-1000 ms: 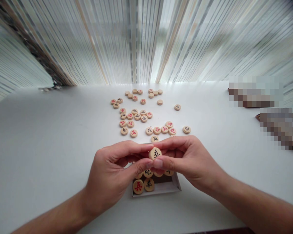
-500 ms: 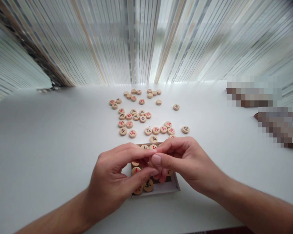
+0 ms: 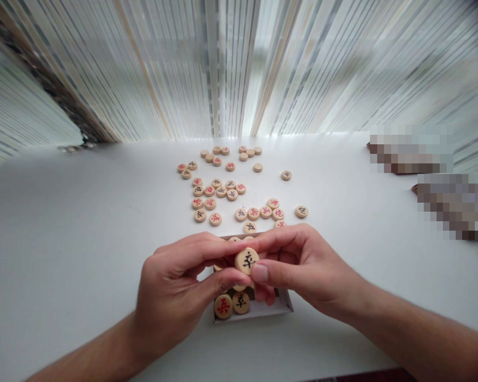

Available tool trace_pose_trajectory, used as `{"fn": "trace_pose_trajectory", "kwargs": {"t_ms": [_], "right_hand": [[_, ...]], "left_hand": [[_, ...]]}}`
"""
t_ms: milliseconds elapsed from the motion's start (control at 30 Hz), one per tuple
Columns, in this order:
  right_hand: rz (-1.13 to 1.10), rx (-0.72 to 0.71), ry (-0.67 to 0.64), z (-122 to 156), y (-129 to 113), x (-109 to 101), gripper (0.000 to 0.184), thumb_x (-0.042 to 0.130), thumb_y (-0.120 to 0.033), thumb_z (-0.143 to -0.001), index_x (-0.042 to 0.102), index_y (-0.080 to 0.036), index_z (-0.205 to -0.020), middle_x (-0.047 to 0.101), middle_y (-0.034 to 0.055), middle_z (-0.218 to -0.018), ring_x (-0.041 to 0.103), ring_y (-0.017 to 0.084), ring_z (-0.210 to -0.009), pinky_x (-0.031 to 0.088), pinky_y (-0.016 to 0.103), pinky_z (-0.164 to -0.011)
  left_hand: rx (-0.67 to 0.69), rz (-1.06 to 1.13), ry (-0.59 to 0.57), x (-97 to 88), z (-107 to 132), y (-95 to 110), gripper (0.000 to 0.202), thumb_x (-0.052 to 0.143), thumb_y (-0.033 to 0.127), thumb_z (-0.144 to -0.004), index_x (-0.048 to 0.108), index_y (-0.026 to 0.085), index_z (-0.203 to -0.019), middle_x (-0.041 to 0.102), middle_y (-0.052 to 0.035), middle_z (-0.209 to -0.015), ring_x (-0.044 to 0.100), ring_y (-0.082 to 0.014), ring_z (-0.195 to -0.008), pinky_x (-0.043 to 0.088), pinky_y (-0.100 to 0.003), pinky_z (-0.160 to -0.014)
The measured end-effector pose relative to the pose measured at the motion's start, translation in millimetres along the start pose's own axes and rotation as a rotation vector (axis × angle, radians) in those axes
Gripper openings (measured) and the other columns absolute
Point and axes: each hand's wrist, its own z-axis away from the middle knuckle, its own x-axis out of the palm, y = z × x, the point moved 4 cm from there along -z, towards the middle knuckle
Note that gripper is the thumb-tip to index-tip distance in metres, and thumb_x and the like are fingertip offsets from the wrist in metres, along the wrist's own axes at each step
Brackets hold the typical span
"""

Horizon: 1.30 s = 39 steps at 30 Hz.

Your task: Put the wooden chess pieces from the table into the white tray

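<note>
Between the fingertips of both hands, above a small open box point(image 3: 273, 306), is a round wooden xiangqi piece point(image 3: 246, 261) with a black character facing me. My right hand point(image 3: 298, 260) pinches its right side with thumb and index finger. My left hand point(image 3: 187, 278) closes on its left side, index finger above and thumb below. Under the hands, the box holds more pieces; a red-marked piece point(image 3: 223, 306) and a black-marked piece point(image 3: 241, 302) show in its near left corner. My hands hide much of the box's inside.
Many loose xiangqi pieces point(image 3: 231, 194) lie scattered beyond the box on the white table point(image 3: 83, 233), some marked red or black, some plain side up. Two pixelated objects point(image 3: 410, 154) lie at the right. Behind the table hangs a striped string curtain point(image 3: 231, 69).
The black-marked piece, hidden by my fingers before, now shows its face between my fingertips. My left hand has shifted slightly left, uncovering more of the red-marked piece in the box.
</note>
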Motion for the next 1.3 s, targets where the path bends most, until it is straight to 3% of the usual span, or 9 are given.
{"fn": "trace_pose_trajectory", "kwargs": {"t_ms": [267, 467, 667, 800, 1000, 1300], "right_hand": [[-0.112, 0.069, 0.028, -0.2, 5.7, -0.7, 0.035, 0.106, -0.011, -0.061, 0.085, -0.016, -0.088, 0.081, 0.0009, -0.070, 0.073, 0.011, -0.057, 0.060, 0.019, -0.057], [-0.100, 0.095, 0.089, 0.2, 6.9, -2.3, 0.038, 0.110, -0.012, -0.052, 0.080, -0.014, -0.076, 0.079, 0.0021, -0.064, 0.071, 0.011, -0.053, 0.057, 0.016, -0.053], [-0.072, 0.058, 0.100, 0.8, 3.2, -0.4, 0.032, 0.108, -0.018, -0.060, 0.080, -0.014, -0.074, 0.077, 0.0011, -0.061, 0.068, 0.010, -0.053, 0.057, 0.017, -0.052], [-0.042, 0.020, 0.093, 0.1, 2.9, -2.5, 0.029, 0.106, -0.024, -0.066, 0.083, -0.013, -0.080, 0.077, 0.0024, -0.062, 0.069, 0.010, -0.053, 0.060, 0.017, -0.055], [-0.070, 0.031, 0.033, 0.0, 3.2, -4.8, 0.030, 0.106, -0.015, -0.065, 0.088, -0.015, -0.090, 0.082, 0.0028, -0.069, 0.075, 0.010, -0.060, 0.062, 0.015, -0.060], [-0.003, -0.008, -0.079, 0.1, -4.7, -3.9, 0.022, 0.092, -0.025, -0.090, 0.089, -0.021, -0.112, 0.085, 0.0030, -0.081, 0.078, 0.008, -0.070, 0.066, 0.014, -0.071]], "left_hand": [[0.140, -0.066, -0.038, 1.1, 2.5, 3.5, 0.044, 0.093, 0.015, -0.085, 0.087, 0.041, -0.120, 0.086, 0.0025, -0.092, 0.077, -0.0136, -0.076, 0.062, -0.020, -0.071], [0.187, -0.130, -0.082, 1.9, 6.9, 1.1, 0.054, 0.090, 0.003, -0.084, 0.085, 0.037, -0.126, 0.086, 0.0007, -0.096, 0.080, -0.0149, -0.078, 0.063, -0.021, -0.072], [0.157, -0.107, -0.095, 3.8, 4.9, 2.0, 0.054, 0.091, 0.004, -0.083, 0.085, 0.038, -0.124, 0.087, 0.0026, -0.097, 0.081, -0.0148, -0.080, 0.064, -0.021, -0.075], [0.176, -0.075, -0.091, 5.4, 2.9, 1.5, 0.043, 0.091, 0.008, -0.085, 0.086, 0.032, -0.121, 0.087, 0.0014, -0.095, 0.081, -0.0144, -0.080, 0.065, -0.020, -0.074], [0.257, -0.096, -0.085, 3.6, 0.4, -0.3, 0.041, 0.088, 0.004, -0.087, 0.086, 0.027, -0.121, 0.086, -0.0003, -0.097, 0.080, -0.0125, -0.082, 0.064, -0.017, -0.077], [0.204, -0.084, -0.056, 1.3, 0.9, 1.8, 0.043, 0.089, 0.004, -0.085, 0.087, 0.030, -0.120, 0.086, 0.0010, -0.095, 0.079, -0.0121, -0.080, 0.063, -0.016, -0.075]]}}
